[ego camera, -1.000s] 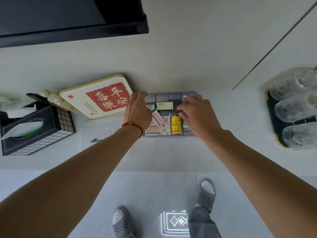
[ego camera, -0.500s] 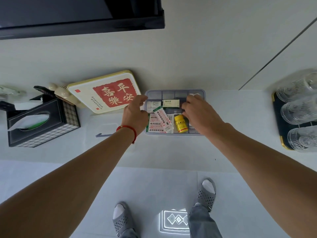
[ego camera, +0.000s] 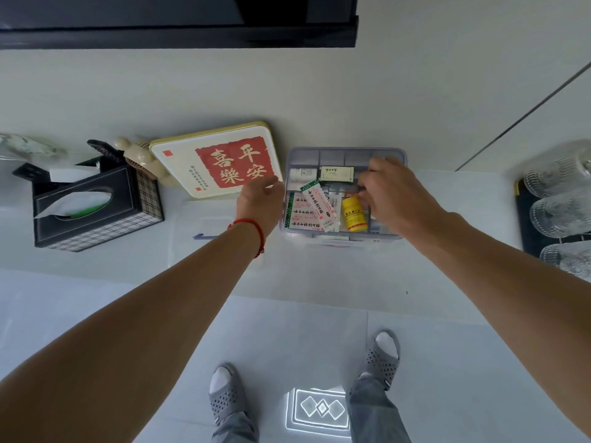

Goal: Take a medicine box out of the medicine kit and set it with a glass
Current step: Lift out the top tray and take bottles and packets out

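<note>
1. Both hands are working at the medicine kit [ego camera: 347, 153], the clear open tray on the worktop [ego camera: 447, 266]: the left hand [ego camera: 260, 203] is resting against the kit's left wall with its fingers loosely curled, gripping nothing that I can see.
2. The right hand [ego camera: 391, 193] is reaching into the kit's right side, fingers bent down just beside the yellow bottle [ego camera: 354, 214]; whether it is pinching anything is hidden.
3. One medicine box [ego camera: 336, 173] is lying flat toward the kit's far wall, with red-and-white cartons [ego camera: 305, 212] piled in the kit's left part.
4. Such a box is likely handling as light, thin card that dents if squeezed, so pinching its long edges looks best.
5. The glasses [ego camera: 558, 215] are standing upturned on a dark tray well to the right of the kit, ribbed, fragile and probably slippery.
</note>
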Available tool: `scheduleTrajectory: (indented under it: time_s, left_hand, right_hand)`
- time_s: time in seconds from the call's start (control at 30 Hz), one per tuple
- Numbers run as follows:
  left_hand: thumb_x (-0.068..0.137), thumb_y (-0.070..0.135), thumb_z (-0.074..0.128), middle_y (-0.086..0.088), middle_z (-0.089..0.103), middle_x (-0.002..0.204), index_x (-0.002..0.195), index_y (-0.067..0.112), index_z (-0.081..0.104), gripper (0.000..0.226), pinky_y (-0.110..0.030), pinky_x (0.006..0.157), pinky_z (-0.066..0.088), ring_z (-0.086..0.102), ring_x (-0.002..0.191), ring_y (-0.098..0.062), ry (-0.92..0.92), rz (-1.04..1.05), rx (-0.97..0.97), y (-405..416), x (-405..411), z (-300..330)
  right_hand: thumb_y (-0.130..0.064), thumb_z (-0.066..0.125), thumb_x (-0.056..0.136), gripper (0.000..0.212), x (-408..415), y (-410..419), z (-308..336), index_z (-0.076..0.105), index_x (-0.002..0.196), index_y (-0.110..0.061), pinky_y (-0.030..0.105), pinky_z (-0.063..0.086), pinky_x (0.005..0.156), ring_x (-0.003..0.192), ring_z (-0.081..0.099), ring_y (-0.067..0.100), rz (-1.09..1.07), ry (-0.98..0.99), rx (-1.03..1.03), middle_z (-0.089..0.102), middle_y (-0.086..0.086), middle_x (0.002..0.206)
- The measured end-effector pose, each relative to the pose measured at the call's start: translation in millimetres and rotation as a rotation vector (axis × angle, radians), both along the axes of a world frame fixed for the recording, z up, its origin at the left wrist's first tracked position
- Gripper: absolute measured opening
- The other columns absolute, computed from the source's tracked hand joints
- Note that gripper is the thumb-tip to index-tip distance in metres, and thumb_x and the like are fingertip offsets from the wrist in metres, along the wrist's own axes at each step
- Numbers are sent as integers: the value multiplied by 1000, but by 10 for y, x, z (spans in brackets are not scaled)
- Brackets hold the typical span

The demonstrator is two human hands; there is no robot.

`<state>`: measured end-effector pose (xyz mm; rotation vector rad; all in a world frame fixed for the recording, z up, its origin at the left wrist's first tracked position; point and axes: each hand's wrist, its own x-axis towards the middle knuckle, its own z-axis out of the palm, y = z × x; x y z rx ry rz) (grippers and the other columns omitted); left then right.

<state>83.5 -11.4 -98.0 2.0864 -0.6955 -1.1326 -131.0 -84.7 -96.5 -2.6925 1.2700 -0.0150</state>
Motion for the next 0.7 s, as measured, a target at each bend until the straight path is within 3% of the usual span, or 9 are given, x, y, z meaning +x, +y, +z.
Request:
scheduleTrajectory:
  time_s: [0.1,0.2,0.33,0.47,0.53,0.7]
  left_hand:
    - [101,17,47,-7,75,103,111,16,70,25,-40,78,64,74,94,-27,143,56,12,88,109,71]
    - [99,17,59,-6,77,99,110,22,72,18,-39,77,64,75,92,-25,188,110,-6,222,314,127]
    - [97,17,63,-9,77,99,111,20,73,18,-39,75,64,75,93,-27,145,156,-17,452,777,212]
    - [98,13,60,-10,77,99,113,16,72,20,-33,68,64,77,88,-22,66,151,1,663,1390,308]
    - [98,13,61,-10,77,99,110,19,74,19,-37,72,64,77,87,-22,40,181,31,776,1693,300]
    - [96,17,62,-8,77,96,105,21,76,17,-36,73,62,75,89,-24,18,275,106,1037,2166,61]
  right_hand:
    - [-8,74,85,3,118,20,107,73,84,-5,36,45,68,82,55,31,36,-2,-7,56,9,82]
    - [-4,71,86,9,340,83,182,69,78,-8,38,51,66,78,51,28,72,-7,3,43,2,76]
    - [-7,70,88,4,808,265,314,71,87,-4,38,47,71,90,58,32,121,-22,16,59,11,88]
    - [-10,71,90,9,1400,422,321,74,96,-4,32,43,68,93,63,28,167,-75,58,64,11,96]
    - [-7,71,89,10,1700,531,283,74,98,-3,30,41,68,93,64,27,173,-113,82,65,11,98]
    - [0,70,88,11,2267,851,42,74,98,-2,36,53,75,92,64,27,199,-136,114,66,14,100]
